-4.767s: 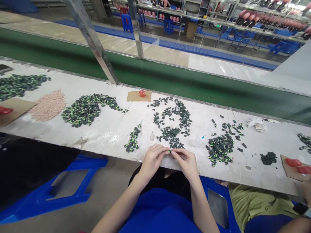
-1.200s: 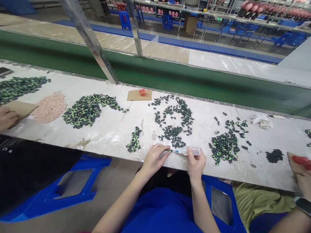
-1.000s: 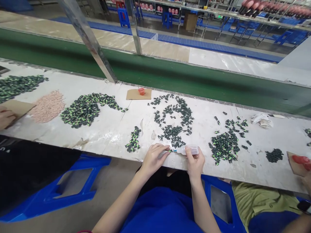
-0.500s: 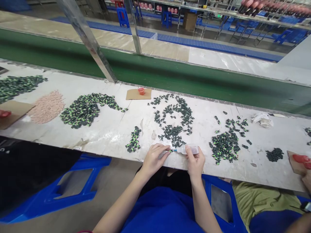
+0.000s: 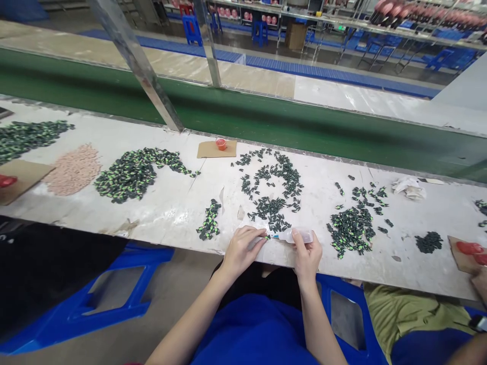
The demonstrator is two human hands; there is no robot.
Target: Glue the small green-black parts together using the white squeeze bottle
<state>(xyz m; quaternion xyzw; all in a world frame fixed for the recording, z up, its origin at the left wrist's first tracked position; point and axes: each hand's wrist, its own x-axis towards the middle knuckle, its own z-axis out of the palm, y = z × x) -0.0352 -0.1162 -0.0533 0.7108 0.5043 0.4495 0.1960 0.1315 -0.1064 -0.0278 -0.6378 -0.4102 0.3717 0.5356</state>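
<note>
Part (image 5: 268, 236): dark and green, held over the table (image 5: 167, 215) near its front edge
Left hand (image 5: 240, 249): grip pinching the part between thumb and fingers
Right hand (image 5: 307, 256): grip pinching the bottle (image 5: 302, 236), blue tip (image 5: 276, 236) at the part, contact too small to tell
Progress: one part at the tip; dark pieces (image 5: 291, 178) ahead appear unworked; green-marked cluster (image 5: 209, 223), near the left hand, appears further along, completion unconfirmed

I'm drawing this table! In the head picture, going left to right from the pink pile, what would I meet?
Pink pile, big speckled heap, small speckled cluster, left hand, clear bottle, second speckled heap, small dark pile, red lumps.
</note>
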